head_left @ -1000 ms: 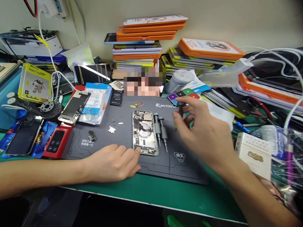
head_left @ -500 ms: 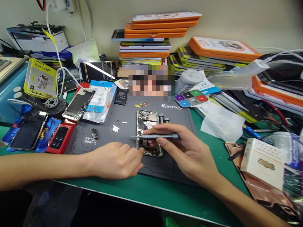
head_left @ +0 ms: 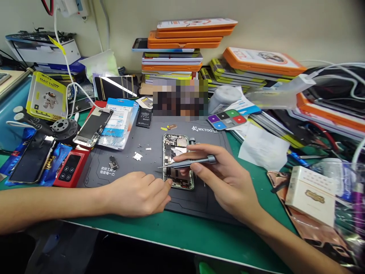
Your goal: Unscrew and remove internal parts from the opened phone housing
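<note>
An opened phone [head_left: 178,142] lies on the dark work mat [head_left: 125,198], its inner parts exposed. My left hand [head_left: 139,193] is curled closed at its lower left corner, the index fingertip against the frame; the fingers' undersides are hidden. Above the phone, my right hand [head_left: 228,175] grips a slim grey screwdriver [head_left: 207,160] between thumb and fingers. The screwdriver lies nearly level, and its thin tip points left, just beyond the phone's left edge. Small metal plates [head_left: 137,156] and a dark phone part [head_left: 113,163] lie left of the phone.
A phone screen [head_left: 92,127], a battery [head_left: 144,118] and a red device [head_left: 70,167] lie to the left. Stacked orange boxes [head_left: 185,42] stand along the wall. A coloured palette [head_left: 226,120], paper [head_left: 264,148] and a white box [head_left: 310,196] are on the right.
The view has shifted slightly. My right hand has tilted the screwdriver, its handle end now higher and its tip a little lower. My left hand stays at the phone's corner.
</note>
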### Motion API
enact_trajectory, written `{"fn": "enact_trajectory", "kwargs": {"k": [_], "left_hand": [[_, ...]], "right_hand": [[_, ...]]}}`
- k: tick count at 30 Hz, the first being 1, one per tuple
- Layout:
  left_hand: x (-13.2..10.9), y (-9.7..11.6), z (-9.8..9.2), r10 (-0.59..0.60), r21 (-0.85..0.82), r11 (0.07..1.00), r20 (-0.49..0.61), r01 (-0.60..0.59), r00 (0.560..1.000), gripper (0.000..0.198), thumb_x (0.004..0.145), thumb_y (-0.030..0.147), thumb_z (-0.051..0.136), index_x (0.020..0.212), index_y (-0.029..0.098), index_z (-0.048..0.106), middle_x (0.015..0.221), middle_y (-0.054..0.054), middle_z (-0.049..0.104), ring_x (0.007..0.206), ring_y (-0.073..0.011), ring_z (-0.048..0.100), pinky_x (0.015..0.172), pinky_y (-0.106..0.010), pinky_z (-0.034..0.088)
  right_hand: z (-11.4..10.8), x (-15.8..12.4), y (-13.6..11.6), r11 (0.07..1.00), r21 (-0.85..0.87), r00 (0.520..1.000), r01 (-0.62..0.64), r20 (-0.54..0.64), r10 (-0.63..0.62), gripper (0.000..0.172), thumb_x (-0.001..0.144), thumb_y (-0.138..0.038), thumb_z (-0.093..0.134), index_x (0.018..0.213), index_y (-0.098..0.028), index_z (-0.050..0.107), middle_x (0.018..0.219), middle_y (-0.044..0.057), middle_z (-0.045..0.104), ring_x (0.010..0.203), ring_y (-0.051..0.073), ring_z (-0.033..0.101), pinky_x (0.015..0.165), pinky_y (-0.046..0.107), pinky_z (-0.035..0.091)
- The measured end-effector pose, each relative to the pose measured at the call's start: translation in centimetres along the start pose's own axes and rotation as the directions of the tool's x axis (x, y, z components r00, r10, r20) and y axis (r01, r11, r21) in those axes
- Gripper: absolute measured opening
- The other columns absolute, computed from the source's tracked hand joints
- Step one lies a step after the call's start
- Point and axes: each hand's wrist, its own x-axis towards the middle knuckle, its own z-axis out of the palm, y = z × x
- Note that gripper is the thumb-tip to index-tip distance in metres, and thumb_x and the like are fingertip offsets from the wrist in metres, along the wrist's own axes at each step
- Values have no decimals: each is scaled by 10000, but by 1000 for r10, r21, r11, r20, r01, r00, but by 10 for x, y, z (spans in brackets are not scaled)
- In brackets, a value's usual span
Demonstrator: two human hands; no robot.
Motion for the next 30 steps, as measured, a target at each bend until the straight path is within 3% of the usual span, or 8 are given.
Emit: {"fn": "enact_trajectory", "kwargs": {"k": [4,7,14,19,24,30], "left_hand": [[1,-1,-2,-5,-14,1000,20,5,1000,298,1009,232,564,1158,0,678,742,-26,651,575,-138,603,443,-289,451],[1,-2,-4,-17,-35,999,37,18,999,307,1017,263,559,1160,18,675,738,-27,650,570,-140,599,451,-285,447],[1,-3,-3,-52,-64,996,48,55,997,344,1045,326,536,1147,26,669,723,-9,638,570,-150,594,463,-315,439],[3,-4,-3,-36,-51,998,39,38,999,300,1055,314,519,1086,59,674,714,0,631,568,-147,582,461,-316,430],[4,-5,-4,-21,-58,998,51,24,998,230,1050,242,509,1023,76,666,715,4,624,577,-144,588,468,-316,437],[4,-5,-4,-14,-48,999,49,16,999,262,1057,260,520,1125,38,642,710,10,621,579,-138,598,465,-309,434]], "right_hand": [[-5,4,-1,994,108,997,14,-79,-6,345,1030,-286,557,1370,-310,503,1007,51,763,730,175,744,641,316,669],[-7,6,-1,982,186,999,-37,-30,44,372,1049,-309,507,1411,-327,426,981,31,718,571,137,688,554,304,636],[2,-2,-3,932,316,979,-179,148,138,392,1013,-400,585,1367,-292,456,948,23,688,597,129,668,551,284,620],[7,-5,1,931,313,976,-187,164,141,457,973,-327,665,1377,-300,451,983,21,685,680,125,671,620,279,635],[6,-5,2,947,263,976,-185,163,146,460,991,-364,626,1401,-297,426,992,34,684,692,133,665,650,302,640],[5,-6,-1,935,302,978,-185,147,147,445,989,-311,637,1397,-307,460,994,26,687,728,130,669,663,280,642]]}}
